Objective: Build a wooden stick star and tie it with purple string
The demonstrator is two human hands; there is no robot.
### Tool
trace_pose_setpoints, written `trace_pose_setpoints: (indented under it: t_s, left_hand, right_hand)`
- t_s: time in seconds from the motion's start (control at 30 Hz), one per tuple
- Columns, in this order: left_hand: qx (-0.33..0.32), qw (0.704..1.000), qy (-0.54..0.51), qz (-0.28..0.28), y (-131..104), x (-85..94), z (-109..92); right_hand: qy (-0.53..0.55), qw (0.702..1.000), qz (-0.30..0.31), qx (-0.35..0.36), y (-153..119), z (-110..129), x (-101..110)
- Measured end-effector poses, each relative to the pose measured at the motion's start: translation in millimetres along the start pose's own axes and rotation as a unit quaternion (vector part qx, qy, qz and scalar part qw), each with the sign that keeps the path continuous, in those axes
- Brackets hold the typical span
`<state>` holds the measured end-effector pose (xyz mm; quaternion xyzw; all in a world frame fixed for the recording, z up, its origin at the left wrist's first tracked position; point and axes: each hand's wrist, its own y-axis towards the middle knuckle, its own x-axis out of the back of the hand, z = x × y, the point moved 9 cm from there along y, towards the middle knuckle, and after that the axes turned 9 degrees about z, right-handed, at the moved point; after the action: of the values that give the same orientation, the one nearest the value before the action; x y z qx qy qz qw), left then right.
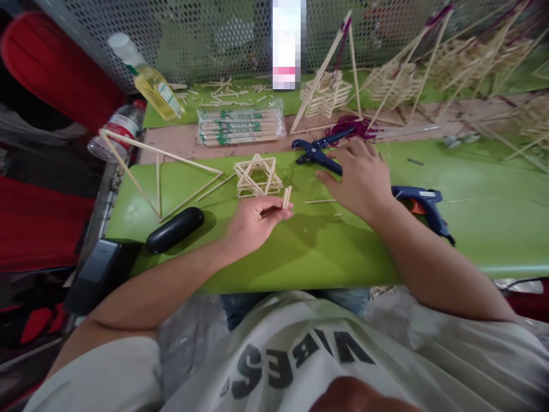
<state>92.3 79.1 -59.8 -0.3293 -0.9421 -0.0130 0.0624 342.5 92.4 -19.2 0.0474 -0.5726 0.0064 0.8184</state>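
Pinched in my left hand (pixel 255 223) are a few short wooden sticks (pixel 287 197), standing up from the fingertips. Just beyond that hand lies a star-shaped frame of stacked sticks (pixel 258 176). My right hand (pixel 362 177) reaches over the blue-handled cutter (pixel 315 153), its fingers spread and at or just above the handle; whether it touches is unclear. A single thin stick (pixel 319 201) rests on the green table left of the right wrist. The blue glue gun (pixel 422 200) lies to the right of my right forearm.
A triangular stick frame (pixel 158 153) and a black case (pixel 175 230) are at the left. Behind are packaged chopsticks (pixel 240 125), an oil bottle (pixel 150 80), purple cord (pixel 349 127) and a lit phone (pixel 283 46). Finished-looking stick structures (pixel 328 94) line the back right.
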Motion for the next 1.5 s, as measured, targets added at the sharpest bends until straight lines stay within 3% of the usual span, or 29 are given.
trace_pose_setpoints:
  t_s: [0.1,0.2,0.47,0.57,0.7,0.83,1.0,1.17,1.23,1.33,1.4,1.5]
  left_hand:
    - [0.004,0.999,-0.031,-0.012,1.7,1.3,2.6]
    - [0.009,0.998,-0.050,-0.022,2.3,4.2,2.9]
    - [0.013,0.997,-0.071,-0.011,4.6,5.7,4.1]
    - [-0.001,0.996,-0.085,-0.012,6.8,6.6,3.2]
    - [-0.025,0.994,-0.109,-0.018,8.1,9.0,-1.5]
    - [-0.056,0.990,-0.128,-0.022,7.4,10.7,-8.4]
    - [-0.107,0.986,-0.120,-0.037,6.7,17.6,-12.7]
    - [-0.160,0.984,-0.071,-0.039,3.3,21.3,-17.3]
    - [-0.198,0.979,0.003,-0.050,-1.1,23.3,-25.8]
    - [-0.266,0.947,0.169,-0.070,-8.3,23.5,-43.0]
    - [-0.285,0.927,0.238,-0.046,-6.7,19.7,-48.3]
    - [-0.281,0.925,0.257,0.011,1.8,17.2,-50.5]
  right_hand:
    - [-0.064,0.992,0.027,-0.101,13.9,-16.4,-5.2]
    - [-0.058,0.987,0.064,-0.132,24.6,-23.1,-22.1]
    - [-0.028,0.996,0.025,-0.083,18.0,-29.5,-31.1]
    - [0.000,0.999,-0.038,-0.035,7.5,-20.3,-20.3]
    - [0.069,0.984,-0.141,0.088,-8.2,5.4,-7.5]
    - [0.147,0.954,-0.176,0.194,-21.4,27.4,-8.3]
    - [0.169,0.928,-0.225,0.243,-38.8,45.7,9.2]
    - [0.165,0.916,-0.158,0.329,-53.8,74.2,20.7]
    - [0.150,0.917,-0.144,0.340,-58.0,79.1,22.2]
    - [0.124,0.915,-0.139,0.359,-61.4,81.9,23.9]
    - [0.121,0.908,-0.135,0.377,-61.1,80.9,25.3]
    - [0.137,0.890,-0.129,0.415,-61.3,76.8,28.6]
